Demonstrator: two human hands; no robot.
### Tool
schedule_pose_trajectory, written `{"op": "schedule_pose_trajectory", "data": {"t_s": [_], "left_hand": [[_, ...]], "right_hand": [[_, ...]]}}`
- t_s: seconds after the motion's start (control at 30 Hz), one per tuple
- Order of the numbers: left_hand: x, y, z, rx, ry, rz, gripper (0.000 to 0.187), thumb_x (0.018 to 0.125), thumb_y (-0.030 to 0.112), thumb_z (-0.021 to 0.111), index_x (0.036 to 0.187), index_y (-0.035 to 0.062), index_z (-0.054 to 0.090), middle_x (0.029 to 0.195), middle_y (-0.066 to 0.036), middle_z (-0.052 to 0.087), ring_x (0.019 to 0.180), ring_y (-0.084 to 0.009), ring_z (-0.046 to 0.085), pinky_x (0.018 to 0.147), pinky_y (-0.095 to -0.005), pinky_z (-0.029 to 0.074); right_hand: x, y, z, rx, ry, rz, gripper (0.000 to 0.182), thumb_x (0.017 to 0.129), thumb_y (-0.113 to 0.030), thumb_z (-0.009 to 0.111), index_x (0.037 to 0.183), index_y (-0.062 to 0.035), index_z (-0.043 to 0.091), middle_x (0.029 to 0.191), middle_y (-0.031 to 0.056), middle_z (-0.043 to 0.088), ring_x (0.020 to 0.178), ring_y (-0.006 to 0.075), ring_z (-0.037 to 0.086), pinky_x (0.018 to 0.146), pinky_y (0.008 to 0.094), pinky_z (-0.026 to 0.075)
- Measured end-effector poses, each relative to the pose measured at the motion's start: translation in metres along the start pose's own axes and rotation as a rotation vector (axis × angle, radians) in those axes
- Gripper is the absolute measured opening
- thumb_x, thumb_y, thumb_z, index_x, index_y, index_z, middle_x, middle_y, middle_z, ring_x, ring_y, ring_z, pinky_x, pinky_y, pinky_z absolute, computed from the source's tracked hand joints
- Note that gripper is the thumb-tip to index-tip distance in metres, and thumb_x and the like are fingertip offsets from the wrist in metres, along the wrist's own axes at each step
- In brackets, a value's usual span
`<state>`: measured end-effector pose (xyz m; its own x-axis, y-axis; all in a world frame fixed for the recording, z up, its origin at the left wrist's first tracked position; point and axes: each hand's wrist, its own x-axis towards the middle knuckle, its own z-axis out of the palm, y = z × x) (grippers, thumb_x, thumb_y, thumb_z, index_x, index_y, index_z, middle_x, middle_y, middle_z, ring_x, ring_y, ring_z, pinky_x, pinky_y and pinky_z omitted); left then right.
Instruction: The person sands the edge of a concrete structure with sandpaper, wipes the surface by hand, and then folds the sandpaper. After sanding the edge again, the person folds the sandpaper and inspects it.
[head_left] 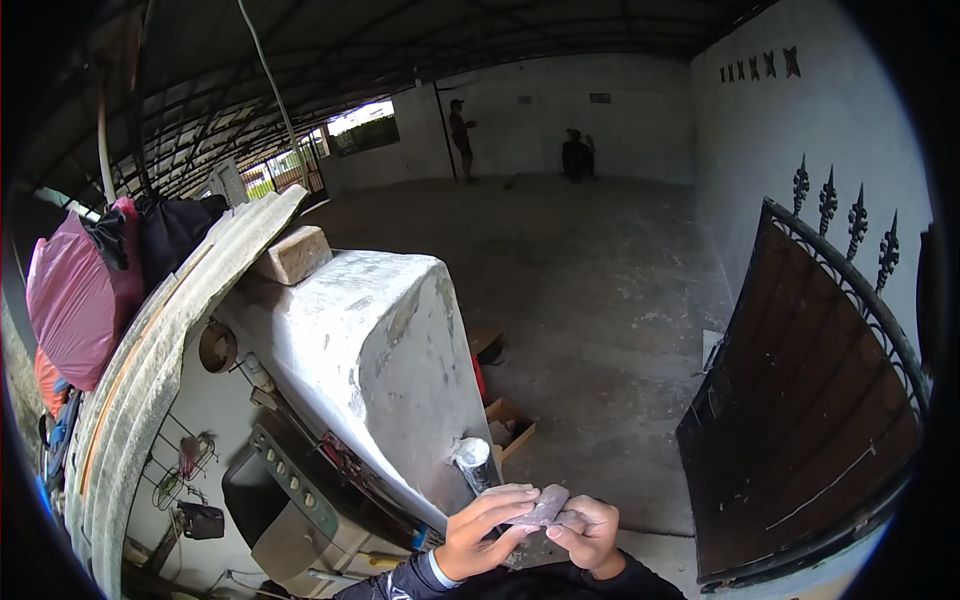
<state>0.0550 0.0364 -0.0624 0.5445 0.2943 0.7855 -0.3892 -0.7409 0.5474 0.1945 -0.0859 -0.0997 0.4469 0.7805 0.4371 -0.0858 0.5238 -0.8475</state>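
Close in front of my body, both hands grip a small curled piece of purplish-grey sandpaper (543,508). My left hand (480,530) is closed on its left side, thumb below and fingers on top. On the right side, my right hand (590,535) pinches the sandpaper between thumb and fingers. A pipe with a whitish top (472,455) stands just beyond my left hand, beside the white wall end (420,350). The sandpaper's underside is hidden.
A brown metal gate (790,400) with pointed spikes stands at the right. A brick (296,255) rests on the wall, beside corrugated roofing (150,350). A washing machine (300,510) is at lower left. Two people (461,140) (577,157) are at the far wall.
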Motion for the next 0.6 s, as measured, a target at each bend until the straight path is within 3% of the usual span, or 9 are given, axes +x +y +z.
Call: {"op": "schedule_pose_trajectory", "data": {"t_s": [0.07, 0.13, 0.2, 0.3, 0.43, 0.5, 0.6], "left_hand": [[0.001, 0.002, -0.001, -0.031, 0.005, -0.01, 0.031, 0.08, -0.004, 0.074, 0.109, -0.0045, 0.065, 0.113, -0.023, 0.068, 0.104, -0.0345, 0.068, 0.093, -0.0404, 0.053], [0.004, 0.009, -0.004, -0.056, -0.026, -0.177, 0.034, 0.08, -0.002, 0.075, 0.112, -0.0045, 0.065, 0.116, -0.023, 0.067, 0.105, -0.0325, 0.068, 0.092, -0.0392, 0.053], [0.001, 0.006, -0.005, -0.078, -0.033, -0.178, 0.037, 0.081, 0.0, 0.075, 0.116, -0.0045, 0.065, 0.117, -0.024, 0.067, 0.104, -0.0309, 0.069, 0.092, -0.0379, 0.053], [-0.006, 0.005, -0.008, -0.144, -0.04, -0.238, 0.037, 0.082, 0.001, 0.074, 0.118, -0.0038, 0.065, 0.116, -0.023, 0.068, 0.103, -0.0304, 0.069, 0.092, -0.0374, 0.053], [-0.013, 0.007, -0.024, -0.174, -0.083, -0.306, 0.035, 0.085, 0.0, 0.071, 0.119, -0.0059, 0.065, 0.12, -0.021, 0.067, 0.106, -0.028, 0.068, 0.093, -0.034, 0.052], [-0.018, 0.009, -0.029, -0.199, -0.108, -0.356, 0.035, 0.086, 0.0, 0.071, 0.119, -0.0055, 0.065, 0.121, -0.021, 0.066, 0.108, -0.027, 0.067, 0.094, -0.034, 0.051], [-0.018, 0.006, -0.03, -0.415, -0.013, -0.402, 0.035, 0.087, 0.001, 0.07, 0.121, -0.0043, 0.064, 0.125, -0.02, 0.064, 0.113, -0.0252, 0.063, 0.099, -0.035, 0.048]], "right_hand": [[0.0, 0.002, -0.002, 0.008, -0.031, 0.006, 0.028, 0.083, -0.007, 0.075, 0.103, 0.0095, 0.067, 0.098, 0.0174, 0.069, 0.086, 0.0163, 0.067, 0.077, 0.0261, 0.05], [0.01, -0.008, -0.004, -0.28, -0.196, -0.231, 0.03, 0.079, -0.01, 0.078, 0.1, 0.0082, 0.067, 0.098, 0.0181, 0.069, 0.087, 0.0211, 0.068, 0.077, 0.0291, 0.051], [0.011, -0.007, 0.001, -0.359, -0.146, -0.231, 0.032, 0.076, -0.013, 0.081, 0.098, 0.0066, 0.069, 0.099, 0.0167, 0.069, 0.086, 0.0259, 0.068, 0.077, 0.0325, 0.052], [0.022, -0.014, 0.006, -0.741, -0.148, -0.594, 0.027, 0.073, -0.016, 0.082, 0.089, 0.0017, 0.07, 0.099, 0.0132, 0.069, 0.08, 0.0293, 0.066, 0.072, 0.0357, 0.052], [0.025, -0.014, 0.005, -0.766, -0.206, -0.597, 0.027, 0.072, -0.018, 0.083, 0.086, 0.0008, 0.07, 0.1, 0.0137, 0.069, 0.078, 0.0275, 0.065, 0.071, 0.0355, 0.051], [0.025, -0.012, 0.01, -0.635, -0.298, -0.549, 0.03, 0.073, -0.019, 0.083, 0.09, 0.0024, 0.07, 0.102, 0.0152, 0.069, 0.078, 0.0277, 0.066, 0.073, 0.036, 0.052], [0.022, -0.015, 0.034, -0.615, -0.251, -0.485, 0.033, 0.075, -0.019, 0.083, 0.095, 0.0041, 0.07, 0.104, 0.0172, 0.068, 0.08, 0.0282, 0.067, 0.075, 0.0357, 0.054]]}}
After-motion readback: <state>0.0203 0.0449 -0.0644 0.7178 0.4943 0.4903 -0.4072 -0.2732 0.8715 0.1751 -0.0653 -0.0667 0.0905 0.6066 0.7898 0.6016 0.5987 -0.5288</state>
